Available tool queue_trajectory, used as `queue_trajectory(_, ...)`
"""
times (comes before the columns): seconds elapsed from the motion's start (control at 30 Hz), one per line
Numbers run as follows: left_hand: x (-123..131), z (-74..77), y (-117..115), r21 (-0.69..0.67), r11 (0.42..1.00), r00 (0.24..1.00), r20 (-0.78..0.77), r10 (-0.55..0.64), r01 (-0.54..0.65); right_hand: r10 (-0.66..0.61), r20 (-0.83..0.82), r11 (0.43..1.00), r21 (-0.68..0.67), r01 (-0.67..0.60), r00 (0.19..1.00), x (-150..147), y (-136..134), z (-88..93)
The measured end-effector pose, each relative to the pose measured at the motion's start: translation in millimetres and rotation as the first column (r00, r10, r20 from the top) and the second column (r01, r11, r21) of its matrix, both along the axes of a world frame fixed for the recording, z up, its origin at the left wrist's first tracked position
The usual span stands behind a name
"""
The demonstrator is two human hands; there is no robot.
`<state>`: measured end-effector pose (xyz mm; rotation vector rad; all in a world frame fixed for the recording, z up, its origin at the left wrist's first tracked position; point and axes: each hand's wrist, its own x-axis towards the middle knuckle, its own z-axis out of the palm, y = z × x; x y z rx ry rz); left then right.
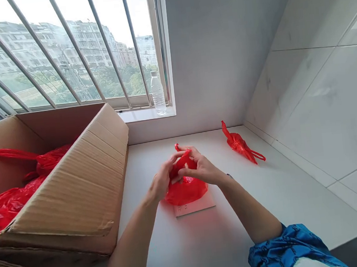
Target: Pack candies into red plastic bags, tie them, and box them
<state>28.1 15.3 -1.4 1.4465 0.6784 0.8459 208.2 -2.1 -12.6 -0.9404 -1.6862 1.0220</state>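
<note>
A red plastic bag [187, 193] rests on a flat white object with small dark print, perhaps a box or booklet [196, 204], on the white counter. My left hand [162, 178] has its fingers closed round the left side of the bag's gathered top. From the right, my right hand [201, 168] grips the same top, its thumb reaching across toward the left fingers. A red loop of the bag stands up between both hands. What lies inside the bag is hidden.
At left stands an open cardboard box [75, 182] with red plastic bags [16, 201] inside. Another knotted red bag [239, 144] lies on the counter [287, 198] at right. A clear bottle [158, 94] stands on the sill of the barred window.
</note>
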Motion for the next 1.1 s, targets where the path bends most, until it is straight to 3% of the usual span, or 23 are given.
queue_trajectory(0.07, -2, -0.5, -1, -0.039, 0.989, 0.985, -0.093, -0.145, 0.142, 0.088, -0.044, 0.995, -0.045, -0.090, 0.995, -8, -1, -4.6)
queue_trajectory(0.17, -7, 5.4, -3, 0.011, 0.981, 0.965, -0.183, -0.186, 0.192, 0.196, -0.187, 0.972, -0.094, -0.217, 0.963, -11, 2, -7.5)
queue_trajectory(0.3, -12, 9.8, -2, 0.053, 0.995, 0.985, -0.152, -0.077, 0.086, 0.109, -0.382, 0.963, -0.189, -0.193, 0.918, -5, 8, -9.7)
queue_trajectory(0.4, -12, 5.4, 2, -0.067, 0.997, 0.996, -0.083, 0.023, -0.029, 0.045, -0.486, 0.956, -0.233, -0.179, 0.873, -1, 10, -13.1)
queue_trajectory(0.47, -11, 2.2, 4, -0.124, 0.991, 0.995, -0.099, 0.029, -0.041, 0.079, -0.475, 0.955, -0.216, -0.203, 0.876, 4, 10, -14.4)
queue_trajectory(0.53, -10, 0.6, 5, -0.084, 0.996, 0.988, -0.156, -0.004, -0.010, 0.147, -0.400, 0.959, -0.165, -0.229, 0.905, 9, 9, -13.9)
queue_trajectory(0.63, -10, -0.8, 4, 0.092, 0.995, 0.963, -0.270, -0.014, 0.040, 0.177, -0.286, 0.974, -0.086, -0.209, 0.942, 14, 6, -11.3)
queue_trajectory(0.73, -9, -4.4, 4, 0.304, 0.953, 0.908, -0.393, 0.141, -0.016, 0.036, -0.163, 0.997, 0.077, -0.024, 0.986, 14, 1, -11.1)
queue_trajectory(0.83, -4, -7.4, 1, 0.430, 0.896, 0.860, -0.411, 0.302, -0.109, -0.155, 0.013, 0.926, 0.350, 0.141, 0.988, 10, -1, -15.5)
queue_trajectory(0.9, -1, -6.2, -2, 0.383, 0.915, 0.910, -0.322, 0.262, -0.128, -0.226, 0.091, 0.864, 0.478, 0.157, 0.970, 9, -1, -18.9)
queue_trajectory(1.0, 2, -2.0, -4, 0.188, 0.975, 0.982, -0.127, 0.140, -0.115, -0.304, 0.119, 0.794, 0.580, 0.182, 0.945, 12, -3, -21.7)
queue_trajectory(1.03, 2, -1.7, -2, 0.136, 0.979, 0.985, -0.068, 0.161, -0.151, -0.331, 0.122, 0.773, 0.604, 0.194, 0.936, 14, -6, -22.1)
queue_trajectory(1.1, -2, -5.7, 7, 0.077, 0.946, 0.949, 0.031, 0.313, -0.315, -0.359, 0.143, 0.745, 0.639, 0.192, 0.922, 20, -14, -24.1)
